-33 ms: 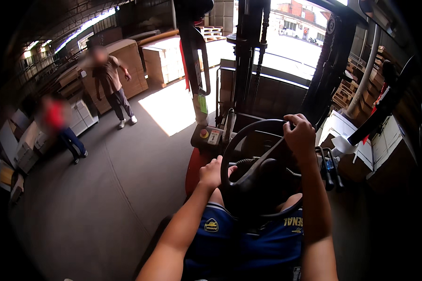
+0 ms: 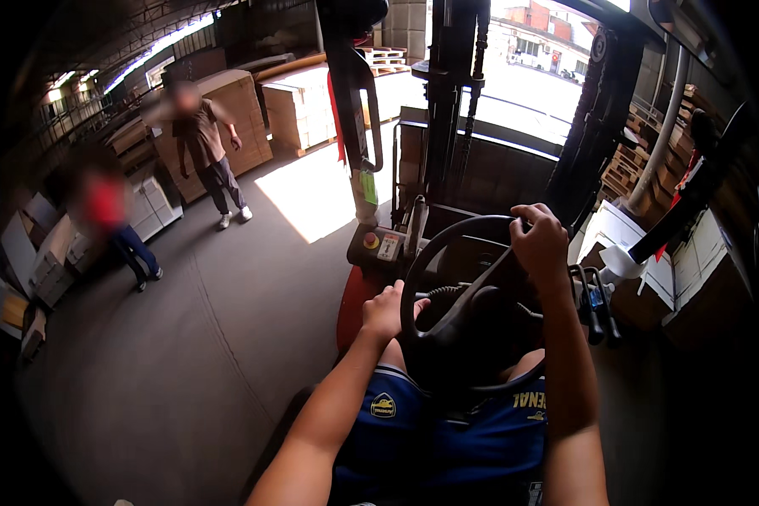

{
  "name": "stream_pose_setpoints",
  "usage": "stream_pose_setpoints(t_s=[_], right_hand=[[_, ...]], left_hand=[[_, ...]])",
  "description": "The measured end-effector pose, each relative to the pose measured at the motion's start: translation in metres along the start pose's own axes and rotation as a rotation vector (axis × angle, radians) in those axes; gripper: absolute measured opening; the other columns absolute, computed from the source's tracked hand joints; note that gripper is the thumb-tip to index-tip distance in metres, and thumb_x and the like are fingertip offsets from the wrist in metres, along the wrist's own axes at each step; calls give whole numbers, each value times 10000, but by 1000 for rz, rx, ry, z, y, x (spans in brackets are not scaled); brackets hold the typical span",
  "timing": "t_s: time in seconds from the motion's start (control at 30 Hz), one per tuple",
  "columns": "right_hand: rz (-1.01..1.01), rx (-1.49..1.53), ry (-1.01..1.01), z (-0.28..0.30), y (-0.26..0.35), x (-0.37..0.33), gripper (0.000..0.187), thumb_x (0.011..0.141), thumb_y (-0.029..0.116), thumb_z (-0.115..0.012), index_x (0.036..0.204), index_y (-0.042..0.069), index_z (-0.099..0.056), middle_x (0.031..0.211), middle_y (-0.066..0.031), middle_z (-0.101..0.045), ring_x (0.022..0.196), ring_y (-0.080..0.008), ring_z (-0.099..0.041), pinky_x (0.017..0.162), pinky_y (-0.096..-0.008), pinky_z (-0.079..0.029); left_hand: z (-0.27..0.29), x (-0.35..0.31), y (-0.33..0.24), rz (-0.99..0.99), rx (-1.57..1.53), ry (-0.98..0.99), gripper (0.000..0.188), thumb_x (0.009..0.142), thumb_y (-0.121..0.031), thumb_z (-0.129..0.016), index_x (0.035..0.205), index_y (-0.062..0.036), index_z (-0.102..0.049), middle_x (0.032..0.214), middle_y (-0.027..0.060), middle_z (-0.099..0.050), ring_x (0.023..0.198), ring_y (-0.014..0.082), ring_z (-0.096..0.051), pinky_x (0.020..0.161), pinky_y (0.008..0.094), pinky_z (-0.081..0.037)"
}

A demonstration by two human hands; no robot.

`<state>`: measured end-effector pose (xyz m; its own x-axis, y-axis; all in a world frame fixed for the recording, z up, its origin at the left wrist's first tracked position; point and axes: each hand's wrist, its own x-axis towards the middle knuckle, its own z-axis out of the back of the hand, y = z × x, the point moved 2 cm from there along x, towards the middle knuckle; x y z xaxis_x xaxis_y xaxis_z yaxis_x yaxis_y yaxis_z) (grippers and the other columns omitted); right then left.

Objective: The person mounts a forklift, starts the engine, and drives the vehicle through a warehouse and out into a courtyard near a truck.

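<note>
The steering wheel (image 2: 481,223) sits beyond the blue shorts (image 2: 481,443), the right hand (image 2: 540,239) closing its fingers over the far right side; the left hand (image 2: 384,312) curls at the left, its hold unclear; steer smoothly, minding the two people (image 2: 201,142) far left

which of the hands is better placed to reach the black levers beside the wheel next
Right, most likely: the right hand grips the steering wheel's upper right, on the same side as the black levers. The left hand is at the left rim, across the wheel.
</note>
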<state>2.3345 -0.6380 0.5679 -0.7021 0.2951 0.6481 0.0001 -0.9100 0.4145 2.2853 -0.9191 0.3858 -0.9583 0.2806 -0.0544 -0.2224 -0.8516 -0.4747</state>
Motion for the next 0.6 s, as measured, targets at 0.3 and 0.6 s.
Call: stream_pose_setpoints(t_s=[0.3,0.6], right_hand=[[373,175,-50,-13,40,-54,237,904,212,-766,1087,125,-890,1072,-118,-815,1109,-340,-780,1206,-521,-520],[736,445,334,99,7,-281,180,847,152,-831,1019,181,-876,919,-22,-838,1161,-198,-825,1328,-604,-434]], left_hand=[[-39,-61,-62,106,25,-23,795,1025,-760,-711,1524,-143,-649,1475,160,-777,1383,409,-740,1123,547,-590],[-56,-120,-88,161,32,-90,759,1022,-731,-741,1511,-151,-696,1424,159,-804,1369,394,-745,1100,542,-612]])
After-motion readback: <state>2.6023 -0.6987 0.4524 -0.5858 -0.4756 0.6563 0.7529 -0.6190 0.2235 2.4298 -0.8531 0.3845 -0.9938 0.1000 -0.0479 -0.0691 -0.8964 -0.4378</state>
